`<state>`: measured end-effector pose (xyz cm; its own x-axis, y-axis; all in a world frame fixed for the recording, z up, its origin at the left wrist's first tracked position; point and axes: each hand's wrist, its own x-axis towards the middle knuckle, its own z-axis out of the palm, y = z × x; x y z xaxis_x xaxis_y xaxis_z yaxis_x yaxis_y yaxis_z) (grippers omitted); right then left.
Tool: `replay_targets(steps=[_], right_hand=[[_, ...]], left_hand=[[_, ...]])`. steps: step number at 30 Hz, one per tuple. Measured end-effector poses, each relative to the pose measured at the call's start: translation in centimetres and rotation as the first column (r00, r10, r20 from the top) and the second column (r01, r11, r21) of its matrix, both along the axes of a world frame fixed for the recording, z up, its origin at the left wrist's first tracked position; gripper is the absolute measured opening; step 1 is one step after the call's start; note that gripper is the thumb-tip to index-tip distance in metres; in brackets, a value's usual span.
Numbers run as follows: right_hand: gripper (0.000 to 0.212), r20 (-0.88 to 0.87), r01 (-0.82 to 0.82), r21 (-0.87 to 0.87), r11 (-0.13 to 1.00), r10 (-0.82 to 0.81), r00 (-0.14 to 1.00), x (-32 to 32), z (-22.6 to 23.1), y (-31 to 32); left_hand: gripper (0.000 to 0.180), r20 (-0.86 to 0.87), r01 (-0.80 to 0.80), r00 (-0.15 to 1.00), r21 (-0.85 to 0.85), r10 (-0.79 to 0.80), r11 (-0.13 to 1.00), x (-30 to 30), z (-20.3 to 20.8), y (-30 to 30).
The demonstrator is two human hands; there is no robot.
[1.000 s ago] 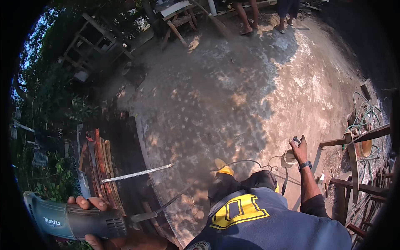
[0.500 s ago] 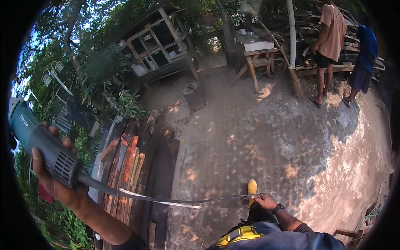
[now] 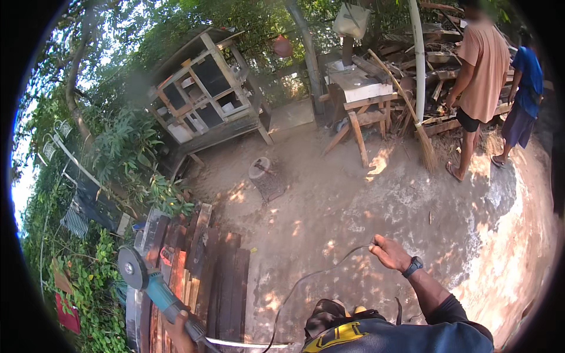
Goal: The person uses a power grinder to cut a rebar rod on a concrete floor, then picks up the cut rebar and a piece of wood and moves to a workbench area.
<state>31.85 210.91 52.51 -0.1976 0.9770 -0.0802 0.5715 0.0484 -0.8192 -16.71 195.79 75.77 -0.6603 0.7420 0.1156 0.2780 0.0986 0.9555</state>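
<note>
My left hand [image 3: 181, 334] is wrapped round the rear body of a teal and dark grey angle grinder [image 3: 162, 293]. A round grey disc [image 3: 133, 267] sits at the tool's front end, above the stack of boards [image 3: 226, 282]. From the grinder's tail a dark power cord [image 3: 294, 285] runs in a loose curve. My right hand [image 3: 391, 253] is raised over the concrete ground, pinching the cord between thumb and fingers. On that wrist is a dark watch. A long pale strip [image 3: 250, 343] lies low beside the boards.
Two people stand at the far right near a woodpile [image 3: 438, 59]. A broom [image 3: 425, 147] leans by a white post [image 3: 419, 70] and a wooden stand [image 3: 359, 126]. A wooden cabinet [image 3: 206, 132] and a stump-like block [image 3: 265, 176] are farther back. Plants border the left.
The view has shifted. My left hand has lowered the grinder over the boards, bringing its disc into sight. My right hand has moved up and forward with the cord, which now hangs slacker.
</note>
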Motion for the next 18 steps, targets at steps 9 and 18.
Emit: replay_targets(steps=[9,18], right_hand=[[0.033,-0.222,-0.309,0.067,0.949,0.316,0.922,-13.6,8.3,19.5],[0.031,-0.254,-0.23,0.201,0.952,0.278,0.927,-12.5,9.7,41.7]], left_hand=[[0.064,0.413,0.638,0.688,0.047,-0.596,0.769,3.6,-17.3,27.8],[0.077,0.554,0.884,0.276,0.174,-0.786,0.434,10.0,-20.2,56.8]])
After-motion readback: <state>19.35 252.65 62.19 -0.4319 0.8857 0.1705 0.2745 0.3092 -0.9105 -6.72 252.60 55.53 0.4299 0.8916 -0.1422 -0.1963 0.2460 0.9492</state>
